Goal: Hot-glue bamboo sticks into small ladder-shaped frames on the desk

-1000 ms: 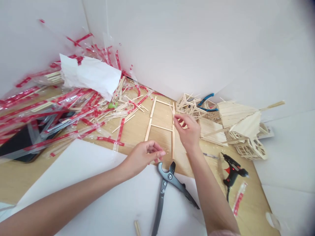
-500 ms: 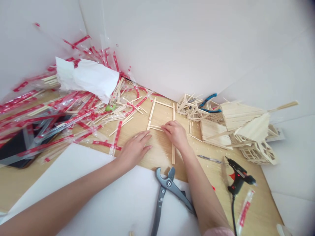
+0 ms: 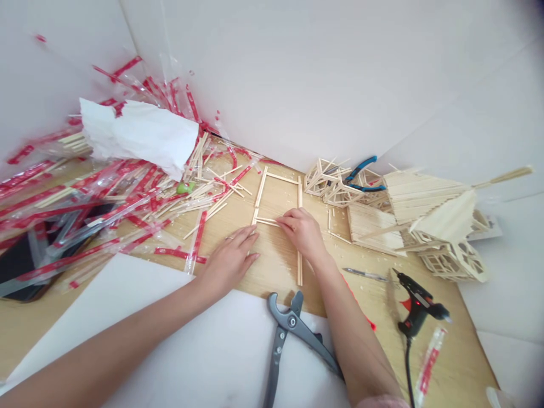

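Note:
A ladder-like frame of thin wooden sticks [image 3: 260, 190] lies flat on the wooden table. My right hand [image 3: 306, 232] pinches the right end of a short wooden crosspiece [image 3: 267, 220] that spans the frame. Under my right wrist, the frame's long right side [image 3: 300, 269] runs on toward me. My left hand [image 3: 229, 258] rests palm down at the lower left, fingers stretched out and thumb apart, with its fingertips touching the frame's left stick. Between my forearms, a grey pipe cutter [image 3: 292, 322] lies with its handles spread.
White paper [image 3: 170, 340] covers the near table. Loose sticks [image 3: 208, 187], red-and-clear wrappers [image 3: 127, 175] and a phone [image 3: 25, 266] crowd the left. On the right are stick models [image 3: 425, 198], blue-handled pliers [image 3: 361, 170], a pen [image 3: 365, 274] and a glue gun [image 3: 419, 303].
The view has shifted slightly, and more of a red strip shows beside my right forearm. Both hands keep almost the same places on the frame.

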`<state>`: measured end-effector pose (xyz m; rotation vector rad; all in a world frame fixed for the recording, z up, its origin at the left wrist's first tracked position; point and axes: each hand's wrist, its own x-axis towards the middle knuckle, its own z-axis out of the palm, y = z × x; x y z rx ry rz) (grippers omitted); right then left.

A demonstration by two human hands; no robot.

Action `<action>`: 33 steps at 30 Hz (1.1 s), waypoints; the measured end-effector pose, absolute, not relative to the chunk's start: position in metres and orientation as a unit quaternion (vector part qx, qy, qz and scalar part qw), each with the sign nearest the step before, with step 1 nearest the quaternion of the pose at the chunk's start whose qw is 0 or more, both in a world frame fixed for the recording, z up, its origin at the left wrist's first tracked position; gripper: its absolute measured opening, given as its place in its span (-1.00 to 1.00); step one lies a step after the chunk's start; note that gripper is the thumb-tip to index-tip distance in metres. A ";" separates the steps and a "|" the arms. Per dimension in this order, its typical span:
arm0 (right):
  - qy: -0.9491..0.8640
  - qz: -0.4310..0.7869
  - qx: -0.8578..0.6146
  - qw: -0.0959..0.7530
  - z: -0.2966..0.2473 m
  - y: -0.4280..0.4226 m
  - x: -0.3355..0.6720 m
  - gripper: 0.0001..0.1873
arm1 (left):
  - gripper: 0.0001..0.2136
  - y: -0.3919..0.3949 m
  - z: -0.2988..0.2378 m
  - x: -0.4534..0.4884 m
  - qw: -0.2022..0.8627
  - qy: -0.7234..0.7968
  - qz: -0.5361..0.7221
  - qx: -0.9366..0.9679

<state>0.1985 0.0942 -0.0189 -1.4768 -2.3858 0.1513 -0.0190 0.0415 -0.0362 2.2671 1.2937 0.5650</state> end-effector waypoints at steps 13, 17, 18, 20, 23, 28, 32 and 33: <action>-0.841 0.056 -0.515 0.154 -0.020 0.095 0.198 -0.75 | -0.63 0.041 -0.039 -0.019 0.215 0.467 0.196 0.835; -0.843 0.054 -0.513 0.151 -0.022 0.095 0.198 -0.74 | -0.63 0.041 -0.040 -0.019 0.220 0.465 0.203 0.833; -0.844 0.052 -0.513 0.150 -0.022 0.095 0.198 -0.74 | -0.63 0.041 -0.040 -0.019 0.220 0.465 0.204 0.833; -0.844 0.050 -0.513 0.147 -0.023 0.094 0.198 -0.74 | -0.63 0.041 -0.040 -0.019 0.219 0.464 0.203 0.834; -0.843 0.051 -0.517 0.141 -0.023 0.094 0.198 -0.75 | -0.64 0.041 -0.039 -0.018 0.218 0.465 0.199 0.835; -0.835 0.054 -0.533 0.127 -0.024 0.093 0.195 -0.74 | -0.65 0.040 -0.038 -0.018 0.205 0.466 0.192 0.839; -0.829 0.071 -0.541 0.125 -0.016 0.092 0.195 -0.71 | -0.66 0.040 -0.040 -0.019 0.192 0.465 0.198 0.841; -0.825 0.074 -0.545 0.132 -0.012 0.092 0.198 -0.70 | -0.65 0.041 -0.040 -0.019 0.190 0.466 0.199 0.841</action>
